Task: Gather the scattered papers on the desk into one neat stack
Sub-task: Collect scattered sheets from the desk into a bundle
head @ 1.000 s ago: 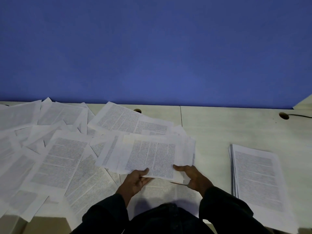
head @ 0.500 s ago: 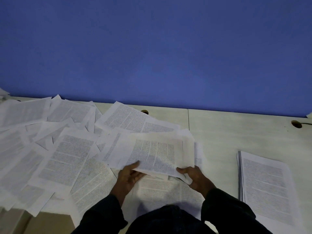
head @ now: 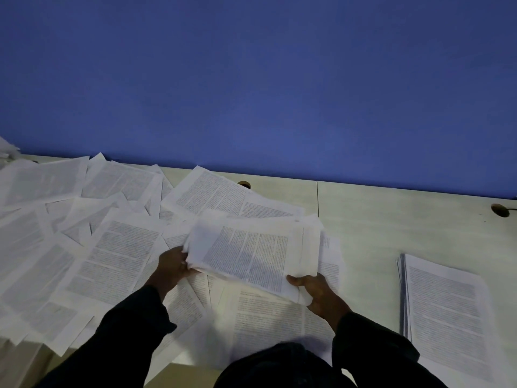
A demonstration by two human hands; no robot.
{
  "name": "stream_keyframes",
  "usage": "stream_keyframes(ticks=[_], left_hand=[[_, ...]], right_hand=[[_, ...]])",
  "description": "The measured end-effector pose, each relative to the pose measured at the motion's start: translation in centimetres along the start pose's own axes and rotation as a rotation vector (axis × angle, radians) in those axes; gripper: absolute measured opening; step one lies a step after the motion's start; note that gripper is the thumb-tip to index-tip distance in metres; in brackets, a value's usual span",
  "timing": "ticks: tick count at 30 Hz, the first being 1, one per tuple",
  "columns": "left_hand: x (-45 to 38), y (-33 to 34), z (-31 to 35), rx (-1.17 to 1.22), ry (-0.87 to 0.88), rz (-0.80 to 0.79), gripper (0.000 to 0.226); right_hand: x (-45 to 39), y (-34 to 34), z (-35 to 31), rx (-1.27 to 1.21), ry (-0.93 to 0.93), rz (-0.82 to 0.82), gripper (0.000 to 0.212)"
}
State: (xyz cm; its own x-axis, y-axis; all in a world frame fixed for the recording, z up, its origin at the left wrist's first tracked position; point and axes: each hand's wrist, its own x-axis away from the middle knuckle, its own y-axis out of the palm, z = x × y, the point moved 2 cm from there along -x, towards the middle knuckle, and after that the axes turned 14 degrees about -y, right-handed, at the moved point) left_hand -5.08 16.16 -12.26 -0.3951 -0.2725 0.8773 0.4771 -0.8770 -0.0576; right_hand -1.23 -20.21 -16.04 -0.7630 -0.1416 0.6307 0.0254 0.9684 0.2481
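Bare desk [head: 363, 233] (right); papers [head: 117, 247] left.

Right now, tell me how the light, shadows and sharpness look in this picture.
Head view: dim, bluish light; the wall glows brighter at its middle. The bundle in both hands throws a shadow on the sheets below. Printed text is too soft to read; the loose papers at far left blur most. The desk edge bows, a wide-angle effect.
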Motion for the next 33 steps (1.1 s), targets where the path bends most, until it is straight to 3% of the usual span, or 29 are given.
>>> stream_keyframes(ticks=[2, 5, 7, 9, 10, 11, 13, 16, 20, 23, 25, 27, 30, 33], left_hand=[[-0.3, -0.2, -0.9, -0.073, -0.116, -0.123, 0.034], [-1.4, -1.8, -1.1, -0.104, -0.204, -0.17, 0.032], [-1.6, -2.4, 0.5, 0.098, -0.263, -0.319, 0.025], [-3.3, -3.7, 1.8, 0.087, -0.182, -0.372, 0.034], [-2.7, -3.1, 2.5, 0.231, -0.327, -0.446, 0.033], [-2.1, -2.3, 2.8, 0.156, -0.186, -0.34, 0.034], [-1.9, -0.5, 3.4, -0.021, -0.218, -0.361, 0.036], [-1.4, 2.0, 3.8, -0.409, -0.071, -0.357, 0.048], [-2.2, 3.6, 3.7, -0.556, 0.007, -0.335, 0.058], [-2.7, 2.9, 3.1, -0.512, -0.023, -0.401, 0.064], [-2.4, 2.1, 2.9, -0.455, -0.033, -0.447, 0.074], [-2.2, 1.6, 2.4, -0.418, -0.033, -0.488, 0.088], [-1.8, 1.7, 1.6, -0.333, -0.043, -0.582, 0.06], [-0.9, 3.4, 1.1, -0.435, -0.034, -0.649, 0.057]], right_hand=[[0.0, 0.0, -0.4, 0.177, -0.043, -0.002, 0.053], [-0.3, -0.6, -1.0, 0.407, -0.136, -0.002, 0.048], [-0.6, -1.2, -1.7, 0.562, -0.202, 0.027, 0.062], [-1.1, -1.6, -2.2, 0.659, -0.23, 0.023, 0.071], [-1.1, -1.6, -2.5, 0.699, -0.223, 0.004, 0.07], [-1.2, -1.5, -2.7, 0.738, -0.216, -0.017, 0.069], [-1.2, -1.0, -3.2, 0.802, -0.223, -0.063, 0.066], [-1.5, -0.2, -3.8, 0.853, -0.226, -0.129, 0.061], [-1.7, -0.2, -4.2, 0.835, -0.251, -0.038, 0.066], [-1.6, -1.1, -4.7, 0.769, -0.3, 0.169, 0.085], [-1.2, -1.2, -5.3, 0.64, -0.314, 0.209, 0.082], [-0.8, -1.2, -5.9, 0.486, -0.315, 0.154, 0.065], [-0.2, -0.6, -6.7, 0.387, -0.291, -0.04, 0.06], [0.5, 1.3, -6.8, 0.391, -0.239, -0.239, 0.056]])
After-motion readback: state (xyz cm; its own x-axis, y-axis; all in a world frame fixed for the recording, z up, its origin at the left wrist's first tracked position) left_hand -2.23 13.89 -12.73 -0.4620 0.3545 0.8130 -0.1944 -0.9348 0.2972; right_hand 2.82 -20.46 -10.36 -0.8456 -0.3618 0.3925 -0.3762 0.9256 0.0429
